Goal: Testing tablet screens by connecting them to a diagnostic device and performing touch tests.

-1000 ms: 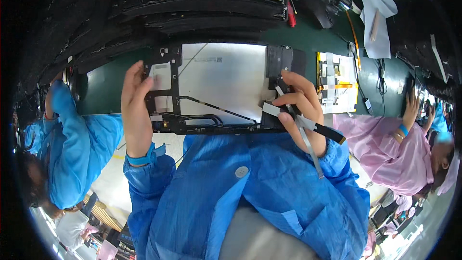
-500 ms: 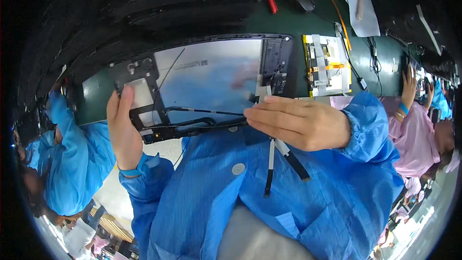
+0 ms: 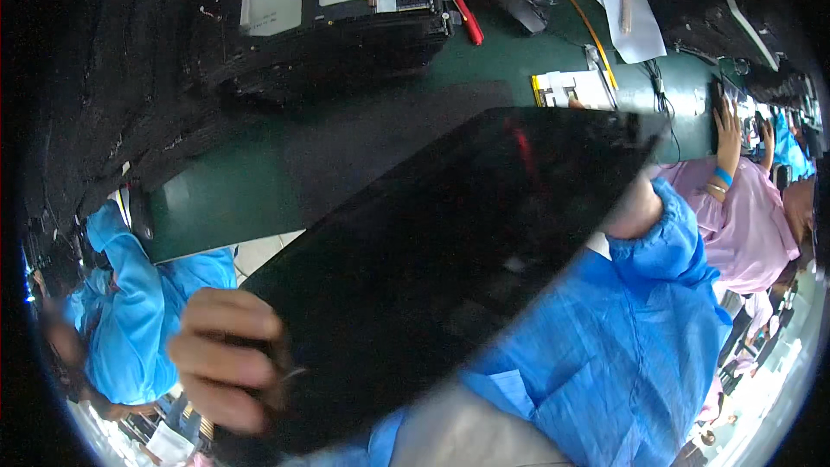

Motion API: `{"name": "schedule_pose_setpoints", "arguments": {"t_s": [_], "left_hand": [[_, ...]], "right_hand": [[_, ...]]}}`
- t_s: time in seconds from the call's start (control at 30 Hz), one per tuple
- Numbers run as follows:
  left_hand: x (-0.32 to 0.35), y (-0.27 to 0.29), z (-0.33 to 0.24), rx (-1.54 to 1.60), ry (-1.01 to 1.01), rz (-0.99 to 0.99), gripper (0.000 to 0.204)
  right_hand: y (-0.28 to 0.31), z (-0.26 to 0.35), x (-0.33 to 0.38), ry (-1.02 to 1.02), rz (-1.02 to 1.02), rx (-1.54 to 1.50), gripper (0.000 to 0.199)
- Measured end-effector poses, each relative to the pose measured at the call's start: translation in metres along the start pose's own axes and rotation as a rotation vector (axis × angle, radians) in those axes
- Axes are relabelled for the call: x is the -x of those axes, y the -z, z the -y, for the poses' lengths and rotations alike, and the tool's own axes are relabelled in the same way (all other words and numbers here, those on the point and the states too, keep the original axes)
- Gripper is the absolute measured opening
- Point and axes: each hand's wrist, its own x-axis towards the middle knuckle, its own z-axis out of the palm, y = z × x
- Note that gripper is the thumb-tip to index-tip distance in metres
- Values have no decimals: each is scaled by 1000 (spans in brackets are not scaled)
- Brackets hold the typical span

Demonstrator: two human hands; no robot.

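A tablet screen assembly (image 3: 432, 268) hangs tilted in front of my body, its glossy black face up and its left end lower. My left hand (image 3: 229, 359) is closed round the lower left end, fingers over the face. At the right end my right hand (image 3: 635, 212) is behind the panel. Its wrist and part of the palm show, and what looks like a fingertip peeks over the far edge; the other fingers are hidden. The panel is blurred by motion. It covers most of my jacket front.
A pile of dark tablet housings (image 3: 333, 43) stands at the far left. Behind the panel are a red pen-like tool (image 3: 460, 2), a black mouse (image 3: 510, 0), a white-and-yellow battery pack (image 3: 558, 86), cables (image 3: 661, 91) and white paper (image 3: 621, 9). Co-workers sit at both sides.
The tablet assembly has been turned over, from its silvery inside to its black face, and tilted with its left end down. My left hand moved lower; my right hand went behind the panel.
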Motion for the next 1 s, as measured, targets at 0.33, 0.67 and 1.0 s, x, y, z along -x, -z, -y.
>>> {"name": "schedule_pose_setpoints", "arguments": {"t_s": [0.33,0.67,1.0], "left_hand": [[0,17,34,-747,-81,532,32],[24,15,52,-1380,239,893,60],[-64,-105,53,-979,561,733,67]], "right_hand": [[18,-26,32,206,-408,216,31],[34,-33,-14,689,-716,1478,34],[52,-43,8,694,-760,890,30]]}}
